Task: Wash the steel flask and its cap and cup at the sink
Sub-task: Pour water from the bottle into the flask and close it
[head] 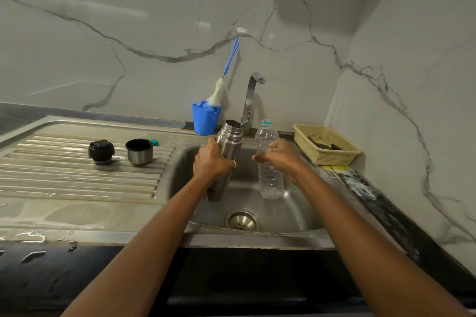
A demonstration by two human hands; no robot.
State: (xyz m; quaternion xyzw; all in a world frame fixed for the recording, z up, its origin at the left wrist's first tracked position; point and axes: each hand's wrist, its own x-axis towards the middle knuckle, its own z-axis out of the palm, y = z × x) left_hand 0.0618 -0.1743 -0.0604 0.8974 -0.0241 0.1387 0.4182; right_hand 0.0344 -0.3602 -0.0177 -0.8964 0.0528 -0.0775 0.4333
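Flask over sink; cap, cup on drainboard; my left hand grips flask, right hand grips plastic bottle alongside.

flask: middle behind left hand | right hand: blurred

Silver flask, black cap, blue holder, cream latticed basket.

No text, brand, number or sign can be read in the view. A small dark mark is seen low on the steel flask; it may be a logo, but it is too blurred to be made out.
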